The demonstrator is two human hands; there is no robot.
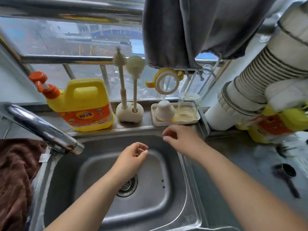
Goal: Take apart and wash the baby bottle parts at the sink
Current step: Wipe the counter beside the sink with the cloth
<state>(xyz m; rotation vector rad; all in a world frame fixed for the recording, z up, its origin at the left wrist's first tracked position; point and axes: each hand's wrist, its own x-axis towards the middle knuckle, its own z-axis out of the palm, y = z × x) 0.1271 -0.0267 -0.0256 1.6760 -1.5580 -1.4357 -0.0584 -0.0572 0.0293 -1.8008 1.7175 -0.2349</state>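
Both hands hover over the steel sink (175,189), left hand (133,157) loosely curled and holding nothing, right hand's (180,139) fingers turned away, their grasp unclear.

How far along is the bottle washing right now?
Looks done: the clear bottle and white cap stand upside down on the drying tray, and the yellow handle ring hangs above. In hand: nothing; left hand and right hand hover, loosely curled, over the sink. Left: no unwashed part visible.

Daylit window (70,40) behind steel railing (66,59) (blurred rooftops outside); steel counter (233,157) right.
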